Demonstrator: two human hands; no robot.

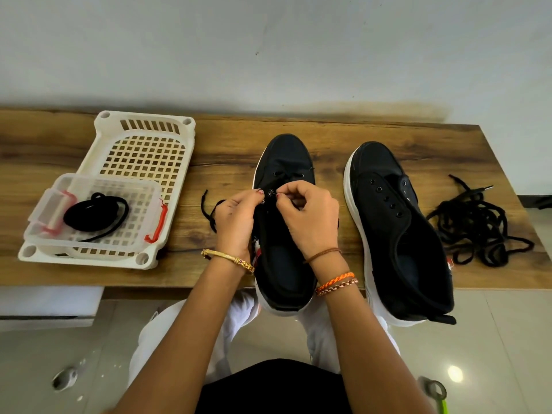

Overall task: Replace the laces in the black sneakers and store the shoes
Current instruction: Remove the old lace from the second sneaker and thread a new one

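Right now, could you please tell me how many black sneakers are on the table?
2. One sneaker lies mid-table under both hands, partly laced. The other sneaker lies to its right, unlaced, beside a heap of loose laces. None seem hidden.

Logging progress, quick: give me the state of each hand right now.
Left hand: closed grip on the black lace at the sneaker.
Right hand: pinching the same lace.

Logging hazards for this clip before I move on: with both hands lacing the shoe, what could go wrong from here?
1. The black white-soled sneaker being laced overhangs the wooden bench's front edge; a tug by the left hand or right hand could tip it off.
2. The loose black lace end trails on the bench and might snag or pull through.
3. The tangled pile of black laces near the right end could slide off.
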